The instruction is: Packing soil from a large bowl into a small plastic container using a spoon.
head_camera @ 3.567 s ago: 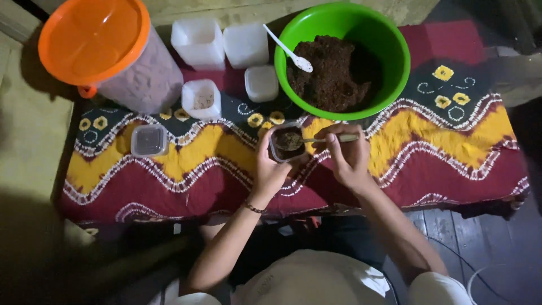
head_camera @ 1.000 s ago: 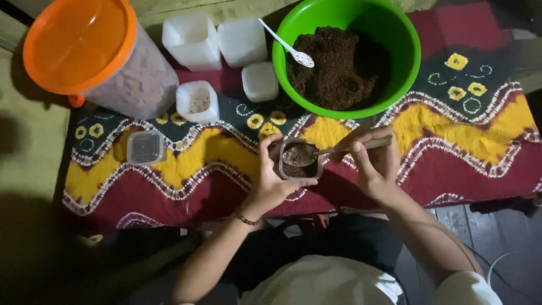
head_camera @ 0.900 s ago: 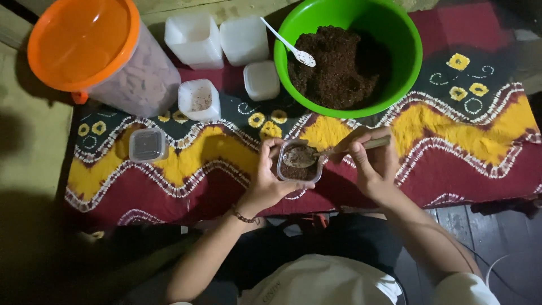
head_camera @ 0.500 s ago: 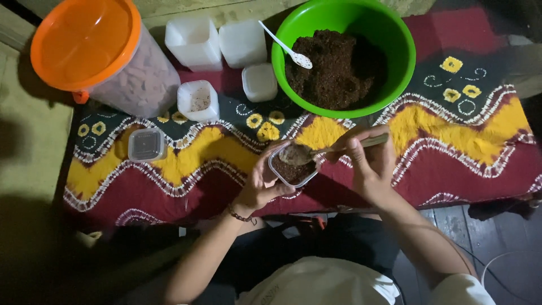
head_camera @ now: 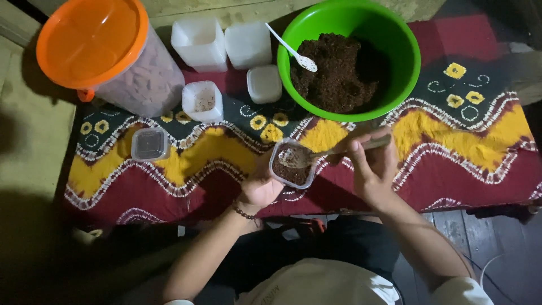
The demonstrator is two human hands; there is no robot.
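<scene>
- A small clear container point(head_camera: 292, 165), partly filled with dark brown material, is held just below the middle of the frame, tilted and lifted off the patterned cloth point(head_camera: 451, 152).
- The left hand point(head_camera: 261, 183) is cupped under and around the container's lower left side, its fingers pressed against the wall.
- A spoon point(head_camera: 316, 154) is pinched by its handle between thumb and fingers of the right hand point(head_camera: 370, 166), right of centre; its bowl lies inside the container's mouth.
- A green bowl point(head_camera: 409, 51) with a heap of the same dark brown material is seen at the upper right, well above the hands; a white plastic spoon point(head_camera: 291, 49) leans on its left rim.
- A large clear jar with an orange lid point(head_camera: 90, 39) occupies the upper left corner.
- Two tall white containers point(head_camera: 199, 42) stand side by side at the top centre, with a closed white tub point(head_camera: 264, 83) and an open white tub point(head_camera: 202, 100) just below them.
- A lidded small clear box point(head_camera: 149, 144) rests on the cloth at the left, well apart from the hands.
</scene>
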